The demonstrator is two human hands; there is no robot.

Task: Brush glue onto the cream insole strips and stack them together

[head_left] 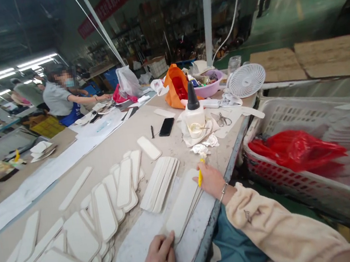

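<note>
My right hand (212, 180) is closed around a slim yellow-handled tool (200, 177), its tip too small to make out, at the far end of a long white rounded panel (182, 203). Other panels lie partly under that one. At the near end, my left hand (160, 259) has its fingers curled, with thumb and fingertips pinching the panel's corner. Just left of it sits a neat stack of similar panels (159, 184). Beyond my right hand stands a white bottle (195, 117) with a black cone cap, on crumpled cloth.
Loose panels (105, 212) cover the table's left side. Farther back are a black phone (166, 126), scissors (223, 119), an orange bag (176, 88) and a white fan (246, 80). A plastic crate (271, 165) borders the right edge. A co-worker (59, 97) works at the far left.
</note>
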